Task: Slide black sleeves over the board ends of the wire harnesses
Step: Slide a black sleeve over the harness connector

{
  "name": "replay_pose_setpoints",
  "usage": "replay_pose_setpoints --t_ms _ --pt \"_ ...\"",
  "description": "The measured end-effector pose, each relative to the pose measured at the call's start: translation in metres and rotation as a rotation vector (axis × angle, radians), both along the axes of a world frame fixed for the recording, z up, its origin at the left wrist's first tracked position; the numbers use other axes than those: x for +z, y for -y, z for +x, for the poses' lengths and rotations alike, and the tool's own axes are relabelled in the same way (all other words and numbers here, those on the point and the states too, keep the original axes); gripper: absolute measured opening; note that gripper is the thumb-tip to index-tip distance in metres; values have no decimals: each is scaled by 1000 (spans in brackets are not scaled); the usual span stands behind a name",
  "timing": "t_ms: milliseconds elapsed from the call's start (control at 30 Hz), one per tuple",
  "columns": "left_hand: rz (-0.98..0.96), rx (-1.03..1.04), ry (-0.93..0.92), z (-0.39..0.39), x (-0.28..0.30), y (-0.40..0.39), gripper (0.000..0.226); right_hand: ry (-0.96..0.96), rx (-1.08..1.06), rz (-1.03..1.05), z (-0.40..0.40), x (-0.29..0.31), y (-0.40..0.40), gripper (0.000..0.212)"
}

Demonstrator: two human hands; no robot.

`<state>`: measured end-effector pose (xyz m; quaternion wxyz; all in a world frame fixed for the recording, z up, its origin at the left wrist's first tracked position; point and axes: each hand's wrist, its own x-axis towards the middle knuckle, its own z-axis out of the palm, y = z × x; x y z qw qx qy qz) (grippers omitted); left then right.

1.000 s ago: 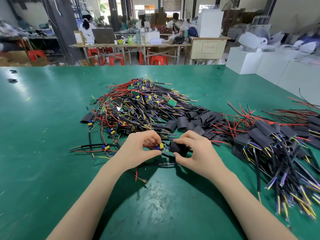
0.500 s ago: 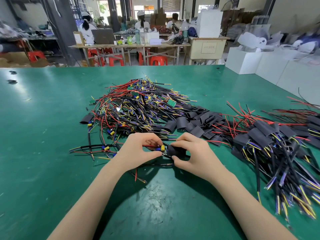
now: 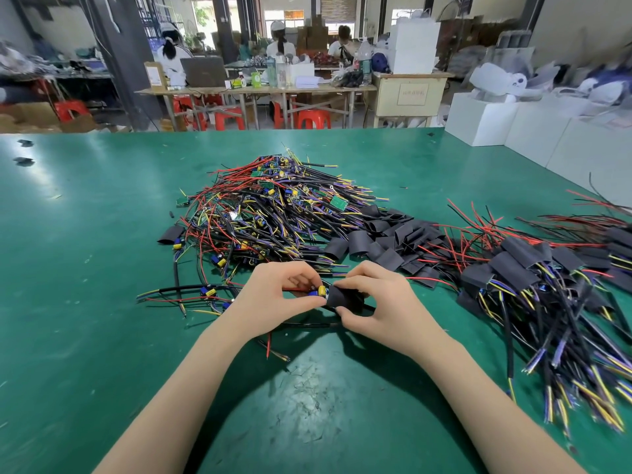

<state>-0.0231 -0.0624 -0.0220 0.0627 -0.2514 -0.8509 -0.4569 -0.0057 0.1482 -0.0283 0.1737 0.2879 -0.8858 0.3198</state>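
Note:
My left hand [image 3: 273, 295] pinches the board end of a wire harness [image 3: 319, 291], where a yellow and blue part shows between thumb and fingers. My right hand [image 3: 379, 302] grips a black sleeve [image 3: 342, 299] and holds its mouth against that board end. The harness's black cable and red wire trail below both hands. A big tangle of bare harnesses [image 3: 270, 213] lies behind the hands. Loose black sleeves [image 3: 383, 237] are heaped just right of it. Sleeved harnesses [image 3: 533, 278] lie piled at the right.
The green table [image 3: 85, 302] stretches wide to the left and front. A few loose harnesses [image 3: 191, 295] lie left of my left hand. White boxes [image 3: 485, 121] stand past the right edge. People sit at a far workbench [image 3: 260, 90].
The black sleeve has moved a little leftward onto the board end. Both hands stay close together in nearly the same spot.

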Motion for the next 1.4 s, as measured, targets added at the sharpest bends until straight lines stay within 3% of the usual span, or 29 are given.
replay_pose_setpoints --t_ms 233,433,700,933,1067,1167,1400 --pt "-9 -93 45 -1 3 5 28 -16 -12 11 1 -1 -1 29" --pt "108 -64 150 -3 2 5 35 -11 10 1 1 0 -2 29" --pt "87 -93 126 -2 1 2 27 0 10 1 0 0 -2 28" --pt "-48 -20 -84 2 6 0 19 -8 9 -15 1 -1 -2 28" --pt "-75 -23 -122 4 7 -3 26 -9 17 -7 2 -1 0 28" --pt "-61 -1 -136 4 8 -1 17 -22 0 -15 2 3 -1 26" --pt "42 254 -311 1 11 4 15 -274 -174 -44 9 30 -24 19"
